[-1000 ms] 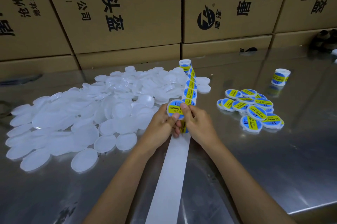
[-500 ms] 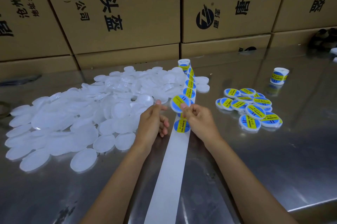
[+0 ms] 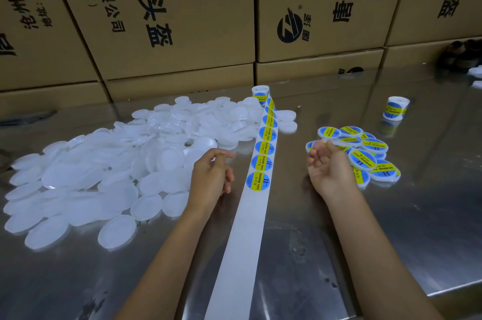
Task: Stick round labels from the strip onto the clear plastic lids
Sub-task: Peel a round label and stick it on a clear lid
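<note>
**Both hands loose beside the label strip, one lid at your right fingertips**

At the bottom centre of the frame, the long white backing-paper strip (image 3: 241,241) runs up the shiny steel table (image 3: 391,228), bare at the near end. Just above the middle, your two hands flank it.

Your left hand (image 3: 212,179) sits just left of the strip with its fingers loosely curled and nothing in them, at the near edge of the heap of clear round plastic lids (image 3: 104,163), which spreads across the left half of the frame.

Your right hand (image 3: 327,171) lies right of the strip, palm turned up, fingers relaxed and part open. A labelled lid (image 3: 311,146) sits right at its fingertips; whether you are still touching it cannot be told. It belongs to the pile of lids carrying round blue-and-yellow labels (image 3: 362,153) at centre right.

Further up the strip, a row of round blue-and-yellow stickers (image 3: 264,147) is still on the backing, leading to the small white roll (image 3: 260,93) standing at upper centre. A second small label roll (image 3: 395,108) stands apart at upper right.

Brown cardboard cartons with black printed characters (image 3: 169,14) wall off the whole top of the frame; you cannot see inside them.
</note>
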A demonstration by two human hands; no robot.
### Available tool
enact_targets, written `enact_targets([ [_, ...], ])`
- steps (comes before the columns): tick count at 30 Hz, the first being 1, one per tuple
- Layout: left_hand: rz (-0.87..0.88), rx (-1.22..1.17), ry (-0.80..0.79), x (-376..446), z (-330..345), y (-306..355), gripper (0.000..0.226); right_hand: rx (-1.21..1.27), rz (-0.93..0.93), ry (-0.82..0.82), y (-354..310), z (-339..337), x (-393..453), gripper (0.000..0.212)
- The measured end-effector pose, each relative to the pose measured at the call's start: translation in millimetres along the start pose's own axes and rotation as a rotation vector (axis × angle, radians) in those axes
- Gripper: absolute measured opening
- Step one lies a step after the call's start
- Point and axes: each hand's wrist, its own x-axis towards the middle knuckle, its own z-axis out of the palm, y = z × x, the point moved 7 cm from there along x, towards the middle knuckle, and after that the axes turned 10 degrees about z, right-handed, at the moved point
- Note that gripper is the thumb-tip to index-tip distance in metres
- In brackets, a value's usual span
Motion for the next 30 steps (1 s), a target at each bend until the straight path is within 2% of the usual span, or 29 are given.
enact_targets([
  [8,0.018,0.034,0.230,13,-37,-3,0.032,0.010,0.019,-0.044,2,0,1,0.010],
  [12,0.053,0.027,0.315,14,-49,-1,0.027,-0.042,-0.002,-0.031,3,2,0,0.019],
  [14,0.111,0.106,0.333,13,-51,4,0.019,-0.085,-0.016,-0.026,5,5,-1,0.021],
  [17,0.238,0.425,0.276,13,-48,13,0.016,-0.197,-0.044,-0.030,9,11,-4,0.018],
  [20,0.234,0.855,0.120,15,-39,8,0.039,-0.390,-0.117,-0.030,12,19,-7,0.015],
  [22,0.213,1.002,0.018,14,-33,3,0.048,-0.524,-0.176,-0.033,14,24,-10,0.015],
  [25,0.230,1.006,-0.022,13,-29,0,0.050,-0.671,-0.227,-0.021,20,29,-12,0.014],
  [30,0.185,0.829,-0.002,13,-31,1,0.046,-0.821,-0.307,-0.014,27,35,-14,0.016],
])
